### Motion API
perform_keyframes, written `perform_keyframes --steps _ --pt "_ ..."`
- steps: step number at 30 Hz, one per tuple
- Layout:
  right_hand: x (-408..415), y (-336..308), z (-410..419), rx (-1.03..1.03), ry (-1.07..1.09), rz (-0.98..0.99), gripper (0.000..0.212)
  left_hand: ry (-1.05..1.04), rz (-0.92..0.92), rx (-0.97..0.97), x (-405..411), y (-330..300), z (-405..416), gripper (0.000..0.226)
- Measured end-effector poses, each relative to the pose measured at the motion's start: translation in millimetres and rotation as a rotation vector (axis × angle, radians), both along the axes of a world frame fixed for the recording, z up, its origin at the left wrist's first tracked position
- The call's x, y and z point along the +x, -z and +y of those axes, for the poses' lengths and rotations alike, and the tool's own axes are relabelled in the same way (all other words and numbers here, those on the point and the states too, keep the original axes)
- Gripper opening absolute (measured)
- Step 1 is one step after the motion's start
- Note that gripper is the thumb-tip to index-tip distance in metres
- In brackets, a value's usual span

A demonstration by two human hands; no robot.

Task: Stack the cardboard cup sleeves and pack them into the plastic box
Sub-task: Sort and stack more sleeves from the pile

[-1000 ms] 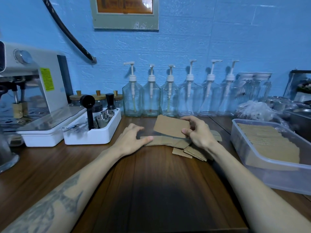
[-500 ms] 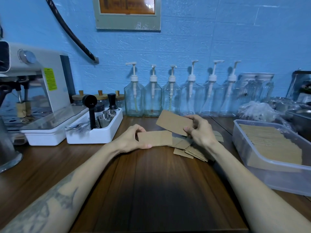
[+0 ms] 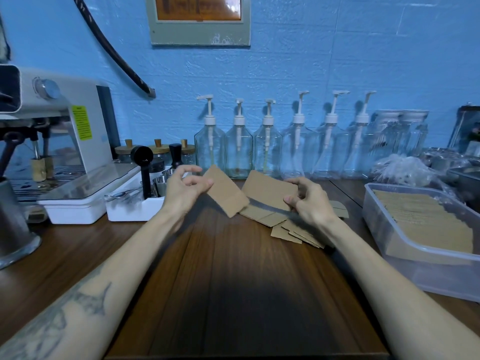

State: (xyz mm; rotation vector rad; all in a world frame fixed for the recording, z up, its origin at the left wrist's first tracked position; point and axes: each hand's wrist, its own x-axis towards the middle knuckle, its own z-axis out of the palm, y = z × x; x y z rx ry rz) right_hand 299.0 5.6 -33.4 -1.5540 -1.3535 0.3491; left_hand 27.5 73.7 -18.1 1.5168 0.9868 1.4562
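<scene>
Meanwhile, at the counter: my left hand (image 3: 185, 189) pinches one sleeve (image 3: 226, 194) by its edge, tilted up off the wood so it can slide onto the one my right hand (image 3: 309, 201) grips at its right end, thumb on top. I judge I am building a stack in the air. Loose sleeves (image 3: 288, 227) lie under and just beside my right wrist; the box (image 3: 405, 258), already layered with sleeves, waits at the right.
</scene>
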Motion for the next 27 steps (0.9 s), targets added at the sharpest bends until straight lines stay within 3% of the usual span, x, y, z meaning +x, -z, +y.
perform_keyframes --steps 3,6,12,15,19,23,27 --pt "-6 2 1 -0.031 -0.073 -0.079 0.038 0.063 0.014 0.126 7 -9 -11 0.032" --pt "-9 3 1 -0.05 -0.135 -0.112 0.039 0.189 0.196 0.259 18 -5 -19 0.037" --pt "-11 2 -4 -0.082 -0.252 -0.153 0.046 0.256 0.622 0.371 28 15 -12 0.075" --pt "-11 1 -6 -0.079 -0.298 -0.163 0.051 0.191 0.767 0.464 28 17 -12 0.064" --pt "-14 -2 -11 -0.1 -0.349 -0.166 0.055 0.096 0.796 0.596 27 19 -9 0.055" --pt "-20 -4 -15 -0.124 -0.41 -0.152 0.057 0.155 0.669 0.506 22 24 -4 0.075" --pt "-29 -5 -18 -0.164 -0.453 -0.114 0.063 0.136 0.707 0.451 26 27 -5 0.077"
